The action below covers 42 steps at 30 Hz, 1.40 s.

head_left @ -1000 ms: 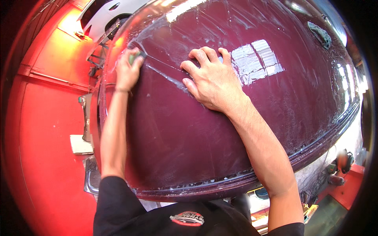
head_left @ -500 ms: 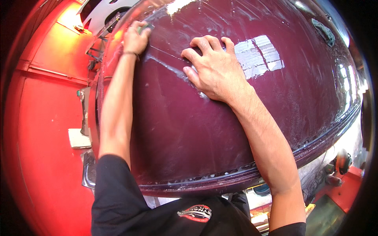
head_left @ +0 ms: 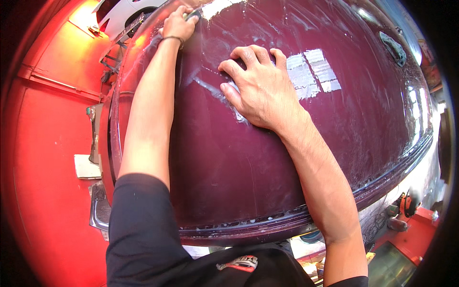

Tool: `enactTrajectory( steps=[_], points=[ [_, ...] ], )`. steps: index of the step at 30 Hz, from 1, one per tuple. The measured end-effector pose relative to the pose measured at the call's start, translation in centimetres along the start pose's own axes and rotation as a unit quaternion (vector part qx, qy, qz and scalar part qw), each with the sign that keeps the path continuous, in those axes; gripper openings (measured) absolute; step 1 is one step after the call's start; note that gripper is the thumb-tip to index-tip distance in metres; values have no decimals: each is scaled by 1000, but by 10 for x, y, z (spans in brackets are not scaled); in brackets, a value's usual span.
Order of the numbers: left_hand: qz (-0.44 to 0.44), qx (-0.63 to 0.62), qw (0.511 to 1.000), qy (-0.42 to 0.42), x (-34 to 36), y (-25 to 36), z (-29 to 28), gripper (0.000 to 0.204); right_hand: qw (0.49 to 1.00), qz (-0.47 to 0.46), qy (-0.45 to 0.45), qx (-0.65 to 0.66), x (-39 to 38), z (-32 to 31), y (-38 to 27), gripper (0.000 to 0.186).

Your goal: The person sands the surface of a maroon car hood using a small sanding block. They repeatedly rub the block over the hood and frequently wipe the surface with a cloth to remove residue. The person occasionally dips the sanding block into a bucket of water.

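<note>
A glossy maroon car panel (head_left: pixel 224 167), curved like a roof, fills the middle and carries wet, whitish streaks. At its far left edge my left hand (head_left: pixel 179 26) is closed around a small dark block (head_left: pixel 192 15), pressed against the surface. Most of that block is hidden by the fingers, so its kind is unclear. My right hand (head_left: pixel 263 91) lies palm down near the panel's centre, fingers apart and slightly bent. Whitish suds (head_left: pixel 239 115) show beside its thumb. Whatever is under the palm is out of sight.
A crumpled grey-green cloth (head_left: pixel 393 49) lies on the panel's far right side. A dark trim strip (head_left: pixel 258 224) runs along the near edge. On the left is a red floor (head_left: pixel 48 158) with a white box-like item (head_left: pixel 87 166). A pale vehicle part (head_left: pixel 114 16) stands far left.
My left hand has slid farther away and a little right along the panel with the dark block. My right hand has stayed nearly in place. The view has shifted slightly.
</note>
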State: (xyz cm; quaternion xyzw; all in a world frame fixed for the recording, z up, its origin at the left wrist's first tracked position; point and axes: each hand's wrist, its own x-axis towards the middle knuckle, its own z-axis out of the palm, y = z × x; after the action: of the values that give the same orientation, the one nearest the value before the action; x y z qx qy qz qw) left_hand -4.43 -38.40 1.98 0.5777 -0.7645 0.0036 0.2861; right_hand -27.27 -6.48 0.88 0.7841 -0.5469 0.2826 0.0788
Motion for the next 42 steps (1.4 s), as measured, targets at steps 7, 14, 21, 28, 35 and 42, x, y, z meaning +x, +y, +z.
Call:
enactTrajectory(
  steps=[7,14,21,28,35,42],
  points=[
    [163,-48,985,-12,-154,51,-61,37,1000,10,-8,21,5,-9,-4,42],
    [109,-62,991,-39,-76,36,-28,41,1000,10,-7,22,4,-9,-4,41],
    [-2,34,999,-10,-8,50,10,47,1000,-3,2,17,1,-4,-1,42],
    [197,-62,977,-49,-140,80,-43,43,999,11,19,31,7,-14,-7,42],
    [99,34,995,1,34,71,40,48,998,-5,57,32,2,-1,1,40],
    [183,-45,981,-44,-40,81,-5,43,1000,10,16,18,5,-6,-1,40]
  ],
)
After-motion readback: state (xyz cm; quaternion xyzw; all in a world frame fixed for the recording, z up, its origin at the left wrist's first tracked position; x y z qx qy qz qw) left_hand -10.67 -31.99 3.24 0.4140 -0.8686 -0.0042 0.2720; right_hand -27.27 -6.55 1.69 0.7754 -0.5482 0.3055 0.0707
